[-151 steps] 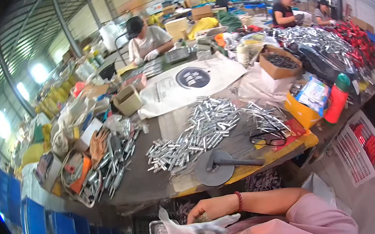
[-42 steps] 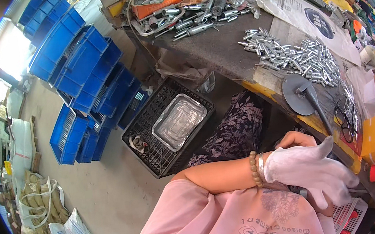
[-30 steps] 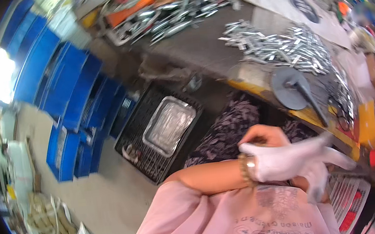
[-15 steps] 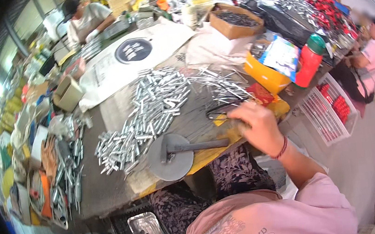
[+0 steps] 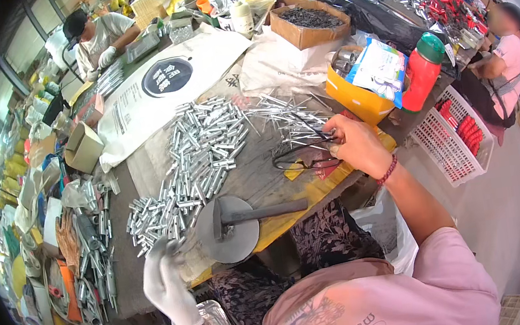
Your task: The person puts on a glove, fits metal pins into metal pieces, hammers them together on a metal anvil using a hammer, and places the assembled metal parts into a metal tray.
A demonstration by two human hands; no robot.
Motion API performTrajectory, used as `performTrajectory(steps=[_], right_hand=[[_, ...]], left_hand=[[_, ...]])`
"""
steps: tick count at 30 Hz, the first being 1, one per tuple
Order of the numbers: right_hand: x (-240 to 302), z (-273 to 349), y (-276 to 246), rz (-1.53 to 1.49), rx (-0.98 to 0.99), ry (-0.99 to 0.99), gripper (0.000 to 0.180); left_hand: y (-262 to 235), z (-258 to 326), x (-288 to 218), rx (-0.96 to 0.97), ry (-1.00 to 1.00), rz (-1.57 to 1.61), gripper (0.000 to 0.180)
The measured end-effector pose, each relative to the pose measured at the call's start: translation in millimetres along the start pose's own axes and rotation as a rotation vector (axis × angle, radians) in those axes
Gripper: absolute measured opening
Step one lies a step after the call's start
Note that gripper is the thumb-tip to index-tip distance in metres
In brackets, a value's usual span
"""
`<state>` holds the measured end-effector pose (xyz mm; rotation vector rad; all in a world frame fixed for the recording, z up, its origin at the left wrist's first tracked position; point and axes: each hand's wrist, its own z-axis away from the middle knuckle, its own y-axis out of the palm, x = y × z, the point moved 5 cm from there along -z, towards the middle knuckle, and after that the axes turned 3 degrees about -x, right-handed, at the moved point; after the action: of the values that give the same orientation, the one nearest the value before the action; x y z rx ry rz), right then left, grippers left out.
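Note:
My bare right hand [image 5: 362, 147] pinches a pair of black-framed glasses [image 5: 303, 157] by a temple arm, above the right side of the table. Thin metal rods [image 5: 287, 117] lie spread just beyond them. My left hand [image 5: 166, 284], in a white glove with dark fingertips, is raised at the table's near edge. Its fingers are partly stretched, and nothing shows in them. Close to it are a heap of short silver metal tubes [image 5: 206, 143] and a round grey metal plate [image 5: 234, 247]. A hammer [image 5: 260, 213] lies across that plate.
A foil tray [image 5: 218, 323] sits beside my lap. Hand tools [image 5: 92, 248] crowd the left edge. Farther right are a yellow box [image 5: 356, 95], a red bottle with a green cap [image 5: 423, 71] and a white crate [image 5: 452, 139]. Other people work at the far left and right.
My left hand has risen from the foil tray to the table edge. My right hand has taken hold of the glasses, which lay on the table, and their frame is now tilted up.

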<state>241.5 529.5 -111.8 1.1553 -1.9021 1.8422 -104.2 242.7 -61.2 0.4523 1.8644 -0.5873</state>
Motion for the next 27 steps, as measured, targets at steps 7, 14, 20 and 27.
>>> performTrajectory(steps=[7, 14, 20, 27], right_hand=[[93.9, 52.4, -33.3, 0.106, -0.263, -0.487, 0.047], [128.1, 83.1, -26.6, 0.018, -0.217, -0.634, 0.064], [129.6, 83.3, -23.2, 0.001, -0.298, -0.609, 0.067], [132.5, 75.9, -6.1, -0.442, 0.071, -0.384, 0.05]], left_hand=[[99.6, 1.4, -70.5, 0.357, 0.219, -0.286, 0.032], [121.0, 26.9, -71.0, 0.757, 0.342, -0.498, 0.039], [102.5, 39.7, -68.8, 0.77, 0.091, -0.304, 0.038], [74.7, 35.9, -45.2, 0.452, 0.158, -0.355, 0.022]])
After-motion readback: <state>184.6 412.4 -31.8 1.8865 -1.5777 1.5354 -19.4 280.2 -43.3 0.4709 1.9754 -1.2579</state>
